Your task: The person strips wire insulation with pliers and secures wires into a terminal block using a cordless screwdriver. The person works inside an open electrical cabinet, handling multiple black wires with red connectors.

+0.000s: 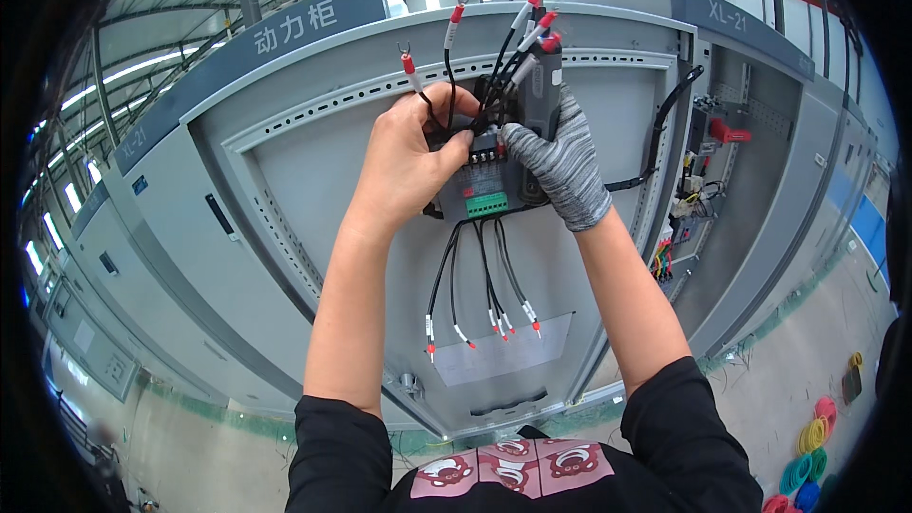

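Grey-striped knit covers the right hand [567, 171], which seems, from where I stand, wrapped round an upright dark grey tool body [544, 100], its thumb pressed to the edge of a small terminal module [484, 177]. Opposite it, the bare left hand [410, 147] has thumb and fingers drawn together on the black upper leads [494, 81]; exactly which one it pinches, the knuckles hide from me.

That module sits between both hands, before a grey cabinet door [332, 190], its screw row and green connector [487, 204] facing the person, presumably so the terminals are in plain sight. The upper leads fan out with red-sleeved ends upward, which probably leaves the screws uncovered. Lower leads [487, 271] droop from the green connector under their own weight, I'd say, labels and red tips dangling loose.

Off right, a black conduit [657, 128] curves along the door's edge, and coloured wire coils [812, 435] lie on the floor [750, 408].
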Motion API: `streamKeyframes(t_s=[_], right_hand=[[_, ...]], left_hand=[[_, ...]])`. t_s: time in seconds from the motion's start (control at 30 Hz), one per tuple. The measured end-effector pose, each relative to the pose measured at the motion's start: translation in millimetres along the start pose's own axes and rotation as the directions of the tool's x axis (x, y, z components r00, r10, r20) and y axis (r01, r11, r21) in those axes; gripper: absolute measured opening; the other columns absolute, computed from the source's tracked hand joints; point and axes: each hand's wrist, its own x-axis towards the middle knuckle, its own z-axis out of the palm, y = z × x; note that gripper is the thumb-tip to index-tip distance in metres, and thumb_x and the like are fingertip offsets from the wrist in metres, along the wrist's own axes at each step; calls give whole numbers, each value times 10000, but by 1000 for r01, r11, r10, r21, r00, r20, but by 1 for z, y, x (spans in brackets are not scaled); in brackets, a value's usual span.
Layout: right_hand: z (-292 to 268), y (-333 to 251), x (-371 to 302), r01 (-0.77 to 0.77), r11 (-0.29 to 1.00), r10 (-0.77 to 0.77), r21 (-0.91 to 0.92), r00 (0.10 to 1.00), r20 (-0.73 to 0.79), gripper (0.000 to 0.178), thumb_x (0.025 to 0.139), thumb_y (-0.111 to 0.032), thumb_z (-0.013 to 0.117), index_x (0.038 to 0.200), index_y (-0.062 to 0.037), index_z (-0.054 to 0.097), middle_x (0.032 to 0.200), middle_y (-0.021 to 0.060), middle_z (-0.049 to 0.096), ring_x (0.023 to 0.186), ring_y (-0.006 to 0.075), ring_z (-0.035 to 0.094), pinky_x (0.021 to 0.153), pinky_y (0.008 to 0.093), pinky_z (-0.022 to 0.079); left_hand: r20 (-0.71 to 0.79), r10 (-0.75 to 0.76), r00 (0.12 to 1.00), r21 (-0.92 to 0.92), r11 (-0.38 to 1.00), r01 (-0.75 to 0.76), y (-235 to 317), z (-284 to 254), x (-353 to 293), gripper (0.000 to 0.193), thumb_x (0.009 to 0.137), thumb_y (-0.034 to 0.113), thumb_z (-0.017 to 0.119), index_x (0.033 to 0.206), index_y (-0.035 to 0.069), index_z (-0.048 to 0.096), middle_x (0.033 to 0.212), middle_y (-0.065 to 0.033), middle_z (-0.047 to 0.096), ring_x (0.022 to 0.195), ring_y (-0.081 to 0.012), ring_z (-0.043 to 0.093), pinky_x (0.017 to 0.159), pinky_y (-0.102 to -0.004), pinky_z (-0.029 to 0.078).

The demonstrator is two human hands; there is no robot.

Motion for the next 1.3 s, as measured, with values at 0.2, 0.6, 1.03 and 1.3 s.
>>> streamKeyframes(t_s=[0.2, 0.6, 1.03, 1.3], right_hand=[[2, 0, 1, -2, 1000, 1, -26, 999, -34, 508, 790, -75, 741, 1252, 5, 543, 1024, 76, 686, 912, 143, 656, 840, 307, 557], [4, 2, -3, -19, 1000, 18, -15, 998, -66, 459, 794, -66, 739, 1212, 2, 563, 1016, 72, 687, 912, 133, 650, 817, 307, 553], [9, -7, -10, -54, 998, 51, -23, 990, -129, 454, 814, -20, 721, 1231, 5, 544, 1045, 79, 678, 908, 143, 650, 798, 301, 557], [13, -9, -24, 116, 992, -121, -45, 980, -159, 478, 798, -19, 713, 1237, -6, 526, 1049, 98, 682, 912, 171, 668, 825, 316, 559]], left_hand=[[15, -19, 1000, -19, 1000, 19, 5, -2, 3, 179, 808, -22, 652, 986, -4, 635, 817, 34, 577, 759, -35, 560, 686, -215, 467], [-85, -24, 996, -314, 950, -4, -4, 11, 0, 183, 773, -37, 624, 951, -2, 646, 835, 9, 626, 767, -63, 574, 750, -233, 481], [-228, 150, 962, -533, 808, -253, -30, 18, -3, 342, 918, -14, 647, 1204, 17, 462, 1040, -59, 623, 965, -113, 591, 896, -252, 464], [-255, 227, 940, -249, 924, -291, -24, 30, -6, 372, 928, -67, 550, 1231, 24, 354, 1047, -69, 545, 930, -128, 552, 868, -273, 474]])
